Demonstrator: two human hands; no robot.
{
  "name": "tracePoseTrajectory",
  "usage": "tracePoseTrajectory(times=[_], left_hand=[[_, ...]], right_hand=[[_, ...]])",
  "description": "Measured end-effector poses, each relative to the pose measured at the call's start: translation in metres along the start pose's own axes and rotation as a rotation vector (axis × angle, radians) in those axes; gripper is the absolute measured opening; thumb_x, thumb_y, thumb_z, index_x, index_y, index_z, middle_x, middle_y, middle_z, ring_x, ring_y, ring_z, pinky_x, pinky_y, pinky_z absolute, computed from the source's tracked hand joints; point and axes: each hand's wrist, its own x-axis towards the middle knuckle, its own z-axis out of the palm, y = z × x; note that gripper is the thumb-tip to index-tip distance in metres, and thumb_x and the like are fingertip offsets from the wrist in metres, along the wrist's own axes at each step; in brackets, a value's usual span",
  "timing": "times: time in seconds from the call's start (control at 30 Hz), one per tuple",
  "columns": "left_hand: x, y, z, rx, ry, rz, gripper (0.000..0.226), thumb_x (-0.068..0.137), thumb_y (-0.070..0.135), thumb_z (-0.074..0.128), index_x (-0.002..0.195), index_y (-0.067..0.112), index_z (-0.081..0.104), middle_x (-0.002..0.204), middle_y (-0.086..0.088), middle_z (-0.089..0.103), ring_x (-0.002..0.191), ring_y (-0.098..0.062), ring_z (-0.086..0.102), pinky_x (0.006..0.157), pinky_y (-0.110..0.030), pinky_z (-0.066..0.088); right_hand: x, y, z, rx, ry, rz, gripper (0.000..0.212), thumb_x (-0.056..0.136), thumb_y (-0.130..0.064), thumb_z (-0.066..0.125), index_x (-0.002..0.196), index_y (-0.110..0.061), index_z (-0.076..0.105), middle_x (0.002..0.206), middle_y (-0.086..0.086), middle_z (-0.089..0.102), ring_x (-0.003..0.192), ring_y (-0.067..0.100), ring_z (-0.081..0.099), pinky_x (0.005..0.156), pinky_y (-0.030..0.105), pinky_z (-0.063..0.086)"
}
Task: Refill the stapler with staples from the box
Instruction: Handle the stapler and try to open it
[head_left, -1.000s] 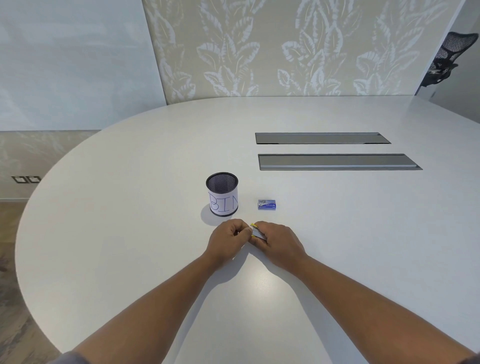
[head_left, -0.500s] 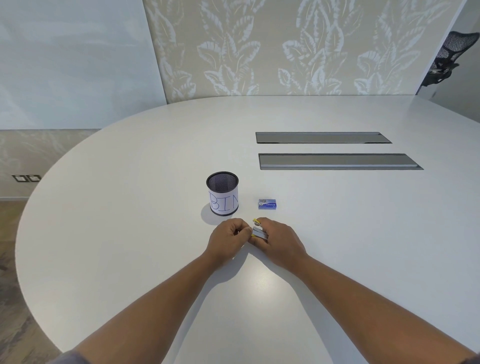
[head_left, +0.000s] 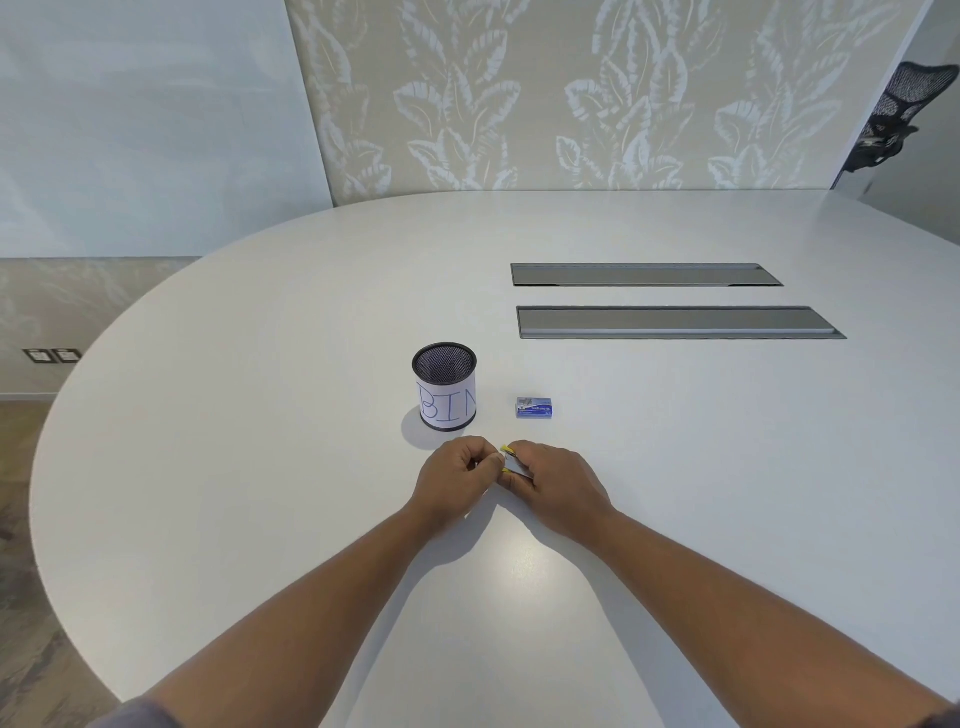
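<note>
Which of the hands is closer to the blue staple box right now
Right. The right hand sits just below the staple box; the left hand is farther, below the mesh bin.

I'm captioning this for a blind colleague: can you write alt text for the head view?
Both hands, left hand and right hand, hold a small yellow-and-grey stapler just above a white table. Behind them stand a mesh cup labelled BIN and a blue staple box.
</note>
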Motion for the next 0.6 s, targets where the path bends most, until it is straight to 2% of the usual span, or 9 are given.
tracePoseTrajectory(times=[0.1, 0.2, 0.37, 0.5, 0.6], left_hand=[[-0.0001, 0.0007, -0.0005, 0.006, -0.003, 0.001, 0.024, 0.082, 0.038, 0.054, 0.074, 0.02, 0.067, 0.076, -0.005, 0.07, 0.069, -0.012, 0.056, 0.076, -0.044, 0.052], [-0.0007, 0.0016, -0.0005, -0.002, 0.0, -0.004, 0.024, 0.08, 0.037, 0.053, 0.075, 0.019, 0.068, 0.078, -0.006, 0.07, 0.07, -0.013, 0.057, 0.077, -0.044, 0.053], [-0.0012, 0.0021, -0.0007, 0.004, -0.001, 0.002, 0.025, 0.082, 0.039, 0.054, 0.073, 0.019, 0.067, 0.077, -0.006, 0.069, 0.069, -0.012, 0.055, 0.077, -0.045, 0.052], [-0.0011, 0.0031, -0.0008, 0.01, -0.001, -0.005, 0.025, 0.082, 0.038, 0.053, 0.074, 0.019, 0.067, 0.074, -0.001, 0.067, 0.07, -0.014, 0.056, 0.077, -0.045, 0.052], [-0.0016, 0.0033, -0.001, 0.023, 0.0, -0.003, 0.026, 0.081, 0.037, 0.052, 0.077, 0.017, 0.068, 0.079, -0.003, 0.07, 0.075, -0.021, 0.061, 0.078, -0.045, 0.053]], right_hand=[[0.0002, 0.0003, 0.0001, 0.008, 0.012, -0.007, 0.043, 0.094, -0.07, 0.042, 0.083, -0.028, 0.045, 0.071, -0.007, 0.057, 0.066, 0.021, 0.053, 0.061, 0.038, 0.044], [0.0006, 0.0007, -0.0007, 0.035, 0.029, 0.006, 0.042, 0.092, -0.071, 0.047, 0.097, -0.03, 0.054, 0.082, -0.008, 0.064, 0.072, 0.019, 0.054, 0.064, 0.035, 0.044], [0.0001, 0.0001, -0.0008, 0.04, -0.004, 0.001, 0.042, 0.095, -0.067, 0.046, 0.079, -0.027, 0.043, 0.067, -0.006, 0.053, 0.064, 0.021, 0.051, 0.061, 0.04, 0.046], [-0.0001, -0.0006, -0.0017, 0.019, -0.01, 0.008, 0.04, 0.096, -0.065, 0.048, 0.082, -0.027, 0.044, 0.07, -0.007, 0.055, 0.066, 0.022, 0.051, 0.062, 0.039, 0.046], [-0.0001, -0.0006, -0.0022, 0.045, 0.021, 0.016, 0.034, 0.094, -0.063, 0.054, 0.095, -0.029, 0.052, 0.078, -0.012, 0.056, 0.069, 0.017, 0.047, 0.062, 0.033, 0.041]])
